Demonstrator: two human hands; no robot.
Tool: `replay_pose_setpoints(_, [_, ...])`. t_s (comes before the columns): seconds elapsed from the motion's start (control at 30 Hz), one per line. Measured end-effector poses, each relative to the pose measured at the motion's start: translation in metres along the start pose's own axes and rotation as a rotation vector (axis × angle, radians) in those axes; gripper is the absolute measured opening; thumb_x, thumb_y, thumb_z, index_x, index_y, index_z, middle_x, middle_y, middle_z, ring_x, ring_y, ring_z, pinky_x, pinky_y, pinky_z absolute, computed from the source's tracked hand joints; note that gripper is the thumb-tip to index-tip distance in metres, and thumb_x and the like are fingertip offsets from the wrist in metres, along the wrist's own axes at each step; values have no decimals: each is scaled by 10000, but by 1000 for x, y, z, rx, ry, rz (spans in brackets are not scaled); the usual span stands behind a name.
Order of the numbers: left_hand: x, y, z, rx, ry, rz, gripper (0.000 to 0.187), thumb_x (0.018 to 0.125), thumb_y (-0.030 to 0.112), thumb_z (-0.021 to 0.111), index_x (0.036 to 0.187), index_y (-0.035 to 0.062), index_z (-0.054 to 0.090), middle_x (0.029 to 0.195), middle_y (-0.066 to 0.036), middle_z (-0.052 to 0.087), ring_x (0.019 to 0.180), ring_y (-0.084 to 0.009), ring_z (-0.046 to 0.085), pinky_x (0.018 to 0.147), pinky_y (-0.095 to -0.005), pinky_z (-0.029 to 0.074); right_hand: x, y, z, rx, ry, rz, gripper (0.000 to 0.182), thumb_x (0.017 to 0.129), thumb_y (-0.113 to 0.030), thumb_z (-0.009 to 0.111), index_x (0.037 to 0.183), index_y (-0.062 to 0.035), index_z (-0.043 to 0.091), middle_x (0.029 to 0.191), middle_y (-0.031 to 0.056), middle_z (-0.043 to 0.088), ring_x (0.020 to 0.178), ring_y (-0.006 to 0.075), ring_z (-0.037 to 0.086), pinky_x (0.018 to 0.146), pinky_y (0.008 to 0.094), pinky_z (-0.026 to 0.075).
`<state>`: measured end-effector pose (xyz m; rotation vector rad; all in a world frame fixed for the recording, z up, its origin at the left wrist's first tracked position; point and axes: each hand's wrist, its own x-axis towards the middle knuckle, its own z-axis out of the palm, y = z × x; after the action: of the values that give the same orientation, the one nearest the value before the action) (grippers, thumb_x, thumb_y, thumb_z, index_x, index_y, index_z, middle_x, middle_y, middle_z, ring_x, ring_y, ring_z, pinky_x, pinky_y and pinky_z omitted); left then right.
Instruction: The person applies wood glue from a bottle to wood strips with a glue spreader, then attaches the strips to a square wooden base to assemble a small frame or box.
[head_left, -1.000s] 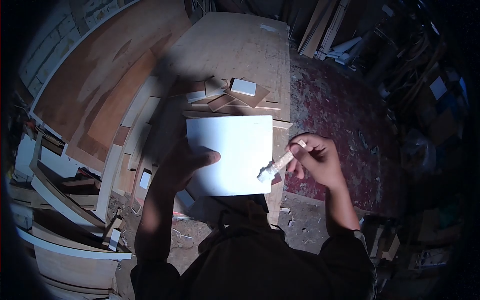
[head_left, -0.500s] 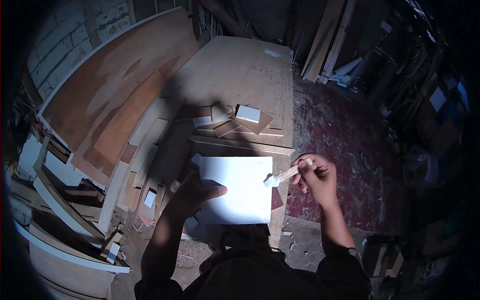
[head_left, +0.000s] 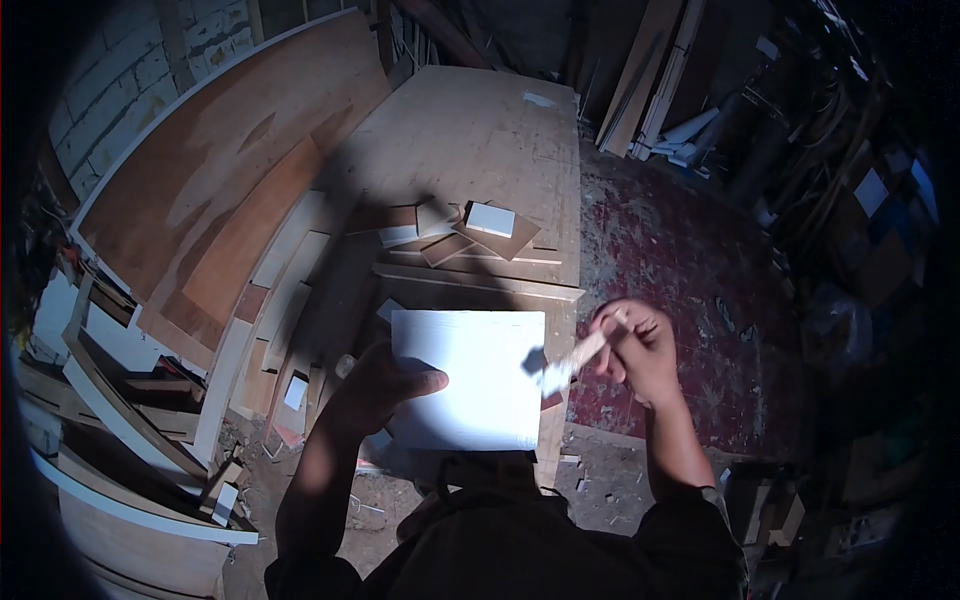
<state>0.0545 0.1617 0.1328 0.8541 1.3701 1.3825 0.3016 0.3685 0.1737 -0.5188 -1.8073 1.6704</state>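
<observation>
A bright white square board (head_left: 475, 385) lies in front of my body over the near end of the table. My left hand (head_left: 385, 385) is closed on its left edge, thumb across the top face and the other fingers hidden beneath. Off the board's right side, my right hand (head_left: 637, 350) pinches a light wooden stick (head_left: 588, 352). White, paste-like stuff coats the stick's far end, which overlaps the board's right edge in this view and is blurred by motion. A dark shadow of the stick's tip falls on the board.
The plywood table (head_left: 480, 120) bears several small wood offcuts (head_left: 490, 218) and long strips (head_left: 480, 281) just beyond the board. Large brown panels (head_left: 230, 170) and stacked boards lean at the left. On the right is a worn red floor (head_left: 680, 260), with planks (head_left: 645, 90) standing behind.
My right hand has shifted the stick slightly, its white end now lower and more blurred near the board's right edge. My left hand keeps its hold on the board.
</observation>
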Motion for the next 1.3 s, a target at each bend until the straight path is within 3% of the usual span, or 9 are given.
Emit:
replay_pose_setpoints(0.03, [-1,1,0,11,4,9,477,775,243,776,1141,-25,626,1011,-90,672,935,-177,622,869,-348,489,-4,-2,0,-61,-137,39,134,984,-77,550,958,15,643,653,59,652,456,25,492,414,183,354])
replay_pose_setpoints(0.13, [-3,9,6,49,26,44,482,774,242,777,1142,-29,624,1001,-92,673,933,-179,622,871,-347,489,-5,1,11,-122,-212,34,134,984,-66,545,966,23,643,668,68,665,466,27,507,420,188,365])
replay_pose_setpoints(0.27, [-3,11,3,25,22,6,495,768,234,781,1149,-36,618,1000,-93,673,928,-179,622,869,-346,489,7,3,6,-57,-4,-26,172,999,-106,538,987,31,641,669,85,674,458,30,496,428,197,367])
replay_pose_setpoints(0.57, [-2,-3,-1,-53,30,21,511,751,229,793,1148,-39,616,1009,-96,668,921,-179,619,860,-348,490,-5,-8,8,15,-79,46,199,1010,-144,539,995,33,628,648,87,657,428,44,487,419,194,372])
replay_pose_setpoints(0.73, [-6,4,4,-60,17,28,506,761,244,785,1146,-37,615,1006,-93,667,920,-180,622,855,-349,493,-10,-6,9,-134,-221,53,175,998,-143,562,1005,13,641,669,68,671,453,37,504,425,189,381])
replay_pose_setpoints(0.9, [-5,-4,4,-29,21,37,490,773,250,777,1147,-26,620,1007,-92,670,917,-174,625,839,-343,501,1,-1,16,-90,101,-1,170,997,-130,554,998,12,648,676,62,679,460,30,508,424,184,375])
replay_pose_setpoints(1.03, [-8,-4,6,-4,36,27,464,776,248,771,1127,-20,631,984,-85,676,913,-166,626,832,-336,503,-5,-11,7,-94,-125,79,167,995,-121,553,993,20,644,679,72,680,459,32,514,423,181,373])
replay_pose_setpoints(1.2, [-9,-6,4,-56,61,1,466,753,127,769,1156,-12,582,990,-90,634,919,-200,623,829,-353,507,-3,2,14,-189,-70,76,163,998,-122,540,994,5,642,677,69,670,469,37,516,421,184,366])
replay_pose_setpoints(1.3, [-6,-21,0,-13,99,13,435,767,188,750,1128,-11,613,975,-82,654,903,-187,620,823,-341,496,-1,21,10,281,80,125,197,1004,-217,540,1049,-40,612,689,69,652,479,76,523,431,196,362])
